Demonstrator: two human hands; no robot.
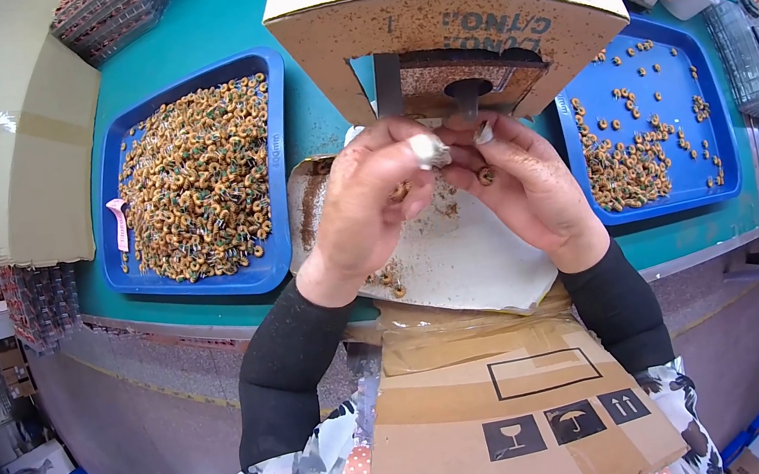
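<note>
My left hand (358, 202) and my right hand (532, 182) meet just in front of the opening of a cardboard box (305, 47). White wrapping covers both thumb tips. The left fingers are curled around a few small wire-wound ring coils (401, 191). A single ring coil (487, 175) shows under the right fingertips, which are pinched together. Fingers partly hide what lies between the two hands. Inside the box opening, a dark rounded spout (468, 91) sits right above the fingertips. Beneath the hands lies a white sheet (476, 266) strewn with brown dust and several loose coils (389, 281).
A blue tray (285, 152) heaped with ring coils stands to the left, a pink tag (120, 227) in it. On the right, another blue tray (719, 116) holds fewer coils. A brown carton (513, 417) covers my lap. Stacked clear plastic trays (117, 14) stand at the back left.
</note>
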